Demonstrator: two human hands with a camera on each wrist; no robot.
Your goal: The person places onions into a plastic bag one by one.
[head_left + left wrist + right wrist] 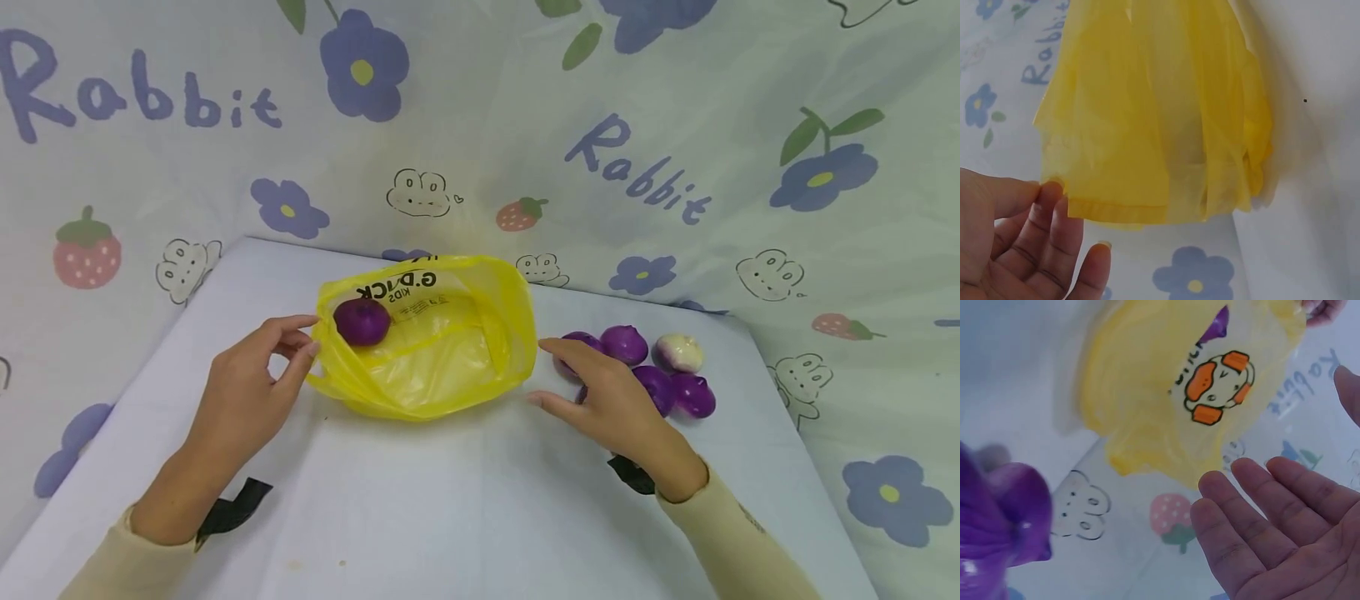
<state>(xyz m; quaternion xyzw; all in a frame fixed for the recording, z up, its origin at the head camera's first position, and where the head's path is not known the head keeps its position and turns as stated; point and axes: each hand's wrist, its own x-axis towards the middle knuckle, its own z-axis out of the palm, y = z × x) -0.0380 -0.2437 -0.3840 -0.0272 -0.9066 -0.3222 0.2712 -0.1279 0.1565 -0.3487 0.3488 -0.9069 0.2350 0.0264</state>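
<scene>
A yellow plastic bag [431,358] stands with its mouth spread wide, and a purple onion [363,322] shows inside at its left. Thumb and fingertips of my left hand [251,387] pinch the bag's left rim; the left wrist view has this grip at the rim's corner. Beside the bag's right side is my right hand [607,396], fingers straight and apart from the thumb, holding nothing. In the right wrist view its fingers [1260,531] point toward the bag, which bears a duck print. Several purple onions [624,344] lie behind and beside the right hand, partly hidden by it.
A paler, whitish onion [679,353] lies in the group at the right of the white-covered table [420,508]. Behind the table hangs a printed cloth [465,125] with flowers, rabbits and strawberries. Dark straps [236,507] show at both wrists.
</scene>
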